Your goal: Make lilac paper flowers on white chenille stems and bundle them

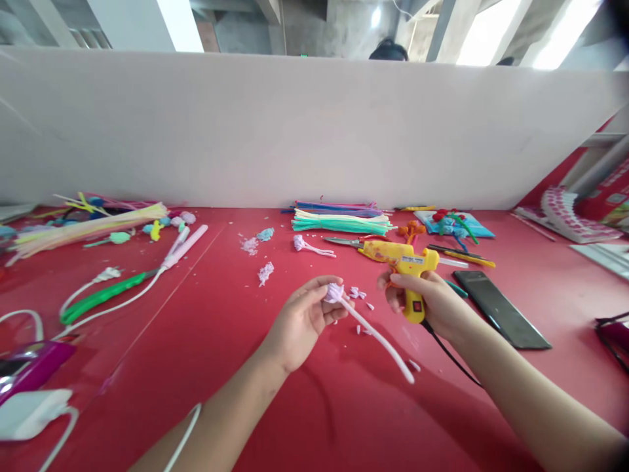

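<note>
My left hand [302, 321] pinches a pale lilac pipe-cleaner flower [334, 293] by its bunched head; its long stem slants down to the right. In my right hand [437, 298] is a yellow hot glue gun [417, 265], gripped by its handle, with the nozzle side facing left toward the flower but apart from it. A black cord [449, 351] runs from the handle under my forearm. Small lilac clippings [358, 293] lie on the red table just beyond and below the flower. Another lilac flower with a stem [314, 247] rests farther back.
Bundled pipe cleaners [341, 221] lie by the white partition [314, 131], with scissors [344, 242] in front. A dark phone [501, 308] is at right. At left are a green-handled tool [105, 298], a pink hair straightener [184, 248], white cables and more pipe cleaners [88, 229].
</note>
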{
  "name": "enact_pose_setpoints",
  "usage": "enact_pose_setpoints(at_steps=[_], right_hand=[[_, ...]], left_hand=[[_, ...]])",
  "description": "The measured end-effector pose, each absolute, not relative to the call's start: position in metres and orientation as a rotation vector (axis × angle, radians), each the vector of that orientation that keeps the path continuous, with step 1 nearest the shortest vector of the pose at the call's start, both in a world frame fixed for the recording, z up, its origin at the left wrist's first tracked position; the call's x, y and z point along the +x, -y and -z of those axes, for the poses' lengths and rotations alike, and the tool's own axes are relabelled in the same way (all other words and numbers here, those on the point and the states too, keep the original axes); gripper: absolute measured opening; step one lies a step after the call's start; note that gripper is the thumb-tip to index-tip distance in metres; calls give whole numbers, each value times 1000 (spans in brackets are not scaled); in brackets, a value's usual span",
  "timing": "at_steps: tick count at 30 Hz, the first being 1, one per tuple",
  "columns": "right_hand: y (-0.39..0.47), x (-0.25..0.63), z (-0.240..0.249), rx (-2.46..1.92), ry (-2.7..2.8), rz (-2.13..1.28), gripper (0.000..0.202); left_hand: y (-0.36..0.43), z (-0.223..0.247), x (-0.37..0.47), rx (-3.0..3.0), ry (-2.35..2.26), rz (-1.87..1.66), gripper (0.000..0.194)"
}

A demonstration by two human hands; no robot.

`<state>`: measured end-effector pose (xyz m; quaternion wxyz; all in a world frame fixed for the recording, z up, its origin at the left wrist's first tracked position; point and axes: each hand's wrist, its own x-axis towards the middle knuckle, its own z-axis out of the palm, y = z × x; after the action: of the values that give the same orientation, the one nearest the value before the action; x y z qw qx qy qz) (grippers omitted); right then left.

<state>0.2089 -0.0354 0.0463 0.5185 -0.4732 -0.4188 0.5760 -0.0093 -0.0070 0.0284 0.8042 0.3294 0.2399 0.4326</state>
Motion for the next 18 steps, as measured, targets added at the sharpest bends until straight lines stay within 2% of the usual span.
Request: enact_pose_setpoints(at_steps=[5,10,14,18], right_hand=[[42,191,-29,-1142,980,-1293,25],[52,177,-24,-1152,1136,-1373,18],[58,171,-22,-1243,1229,-1217,22],[58,173,-11,-1314,1334,-1078,23]], left_hand=[[9,-23,-6,673,-509,-807,21],[15,-15,1,747,-580,-714,20],[18,-14,3,846,-632,-738,19],[20,-18,2,927,-602,-727,27]])
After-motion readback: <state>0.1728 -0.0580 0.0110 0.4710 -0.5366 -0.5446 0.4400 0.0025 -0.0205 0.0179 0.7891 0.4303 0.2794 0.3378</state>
